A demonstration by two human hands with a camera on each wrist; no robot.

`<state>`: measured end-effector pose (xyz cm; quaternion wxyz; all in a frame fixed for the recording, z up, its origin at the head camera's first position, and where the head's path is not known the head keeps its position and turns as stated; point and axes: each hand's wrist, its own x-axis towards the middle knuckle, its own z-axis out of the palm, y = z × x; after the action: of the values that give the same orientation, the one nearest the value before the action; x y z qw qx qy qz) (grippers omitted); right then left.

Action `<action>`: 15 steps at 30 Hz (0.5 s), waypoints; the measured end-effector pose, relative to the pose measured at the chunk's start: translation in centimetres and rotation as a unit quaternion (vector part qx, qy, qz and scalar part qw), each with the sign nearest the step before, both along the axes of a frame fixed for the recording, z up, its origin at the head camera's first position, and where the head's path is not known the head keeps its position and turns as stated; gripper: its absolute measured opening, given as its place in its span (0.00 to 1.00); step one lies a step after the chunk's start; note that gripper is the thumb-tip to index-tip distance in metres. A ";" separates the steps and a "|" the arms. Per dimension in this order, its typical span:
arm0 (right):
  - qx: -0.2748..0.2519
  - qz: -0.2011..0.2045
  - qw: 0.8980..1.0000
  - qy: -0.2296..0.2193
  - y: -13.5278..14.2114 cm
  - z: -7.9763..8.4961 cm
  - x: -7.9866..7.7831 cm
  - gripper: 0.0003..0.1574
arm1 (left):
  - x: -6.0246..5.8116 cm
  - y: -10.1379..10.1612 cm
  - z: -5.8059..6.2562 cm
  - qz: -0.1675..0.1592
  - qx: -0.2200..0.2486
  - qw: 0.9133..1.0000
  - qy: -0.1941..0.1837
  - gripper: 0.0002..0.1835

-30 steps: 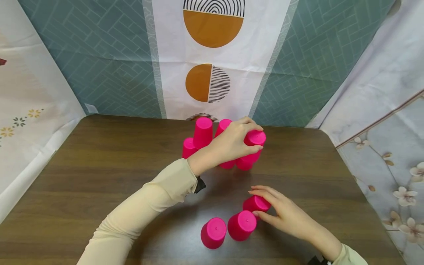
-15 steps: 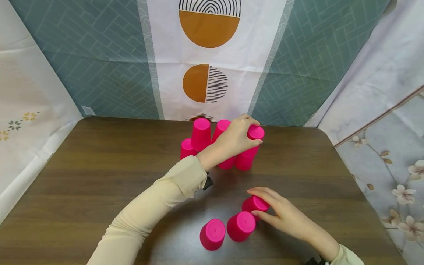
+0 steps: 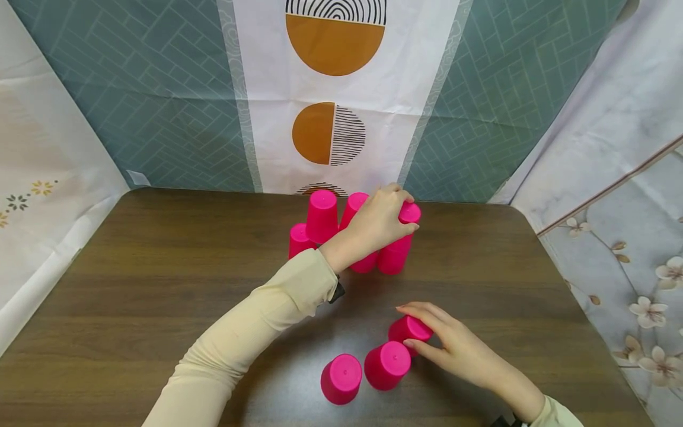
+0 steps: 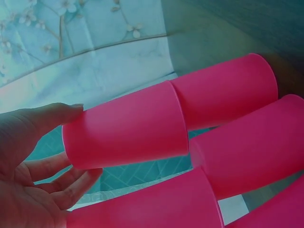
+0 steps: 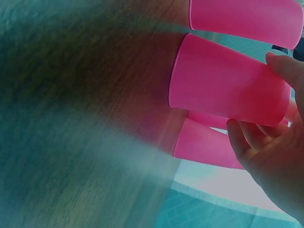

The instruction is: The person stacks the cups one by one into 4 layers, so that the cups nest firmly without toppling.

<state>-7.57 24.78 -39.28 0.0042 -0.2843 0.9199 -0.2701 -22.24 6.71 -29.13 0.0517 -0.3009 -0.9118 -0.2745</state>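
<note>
Upside-down pink cups form a stacked row at the back of the table. My left hand [image 3: 376,219] reaches over it and pinches an upper-row cup [image 4: 126,126] near its base, thumb on one side, fingers on the other. That cup's rim meets the base of a lower cup [image 4: 225,92]. In the head view, my left hand and forearm hide part of the row. Nearer the front, my right hand [image 3: 448,344] grips an inverted pink cup [image 5: 228,80] between thumb and fingers, its rim at the tabletop. Close beside it stands another inverted cup [image 3: 388,366].
A third front cup [image 3: 341,379] stands to the left on the brown wooden table [image 3: 160,284]. Two upper-row cups, one at the left [image 3: 322,216] and one in the middle [image 3: 354,204], stand beside my left hand. A patterned cloth [image 3: 187,118] hangs behind the table's back edge.
My left hand and its cup have shifted slightly back, into line above the lower cup. My right hand keeps its grip in place; the head view has drifted slightly.
</note>
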 end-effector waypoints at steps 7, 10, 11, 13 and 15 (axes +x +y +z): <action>-0.003 0.004 1.000 0.019 -0.1 -0.1 0.1 0.36 | -0.4 -0.4 -0.1 0.012 -0.028 0.999 0.019 0.26; -0.006 0.006 1.000 0.023 -0.1 -0.1 0.1 0.37 | -0.4 -0.5 -0.1 0.011 -0.020 1.000 0.011 0.26; -0.006 0.008 1.000 0.025 -0.1 -0.2 0.1 0.37 | -0.4 -0.5 -0.1 0.011 -0.016 1.000 0.008 0.26; -0.007 0.010 1.000 0.029 -0.1 -0.2 0.2 0.37 | -0.4 -0.6 0.0 0.009 -0.005 1.000 0.006 0.26; -0.007 0.008 1.000 0.027 -0.1 -0.2 0.2 0.37 | -0.3 -0.6 0.1 0.007 0.000 1.000 0.006 0.26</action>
<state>-7.41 24.73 -39.51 -0.0208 -0.2986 0.9157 -0.2682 -22.57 6.11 -28.99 0.0589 -0.2963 -0.9135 -0.2724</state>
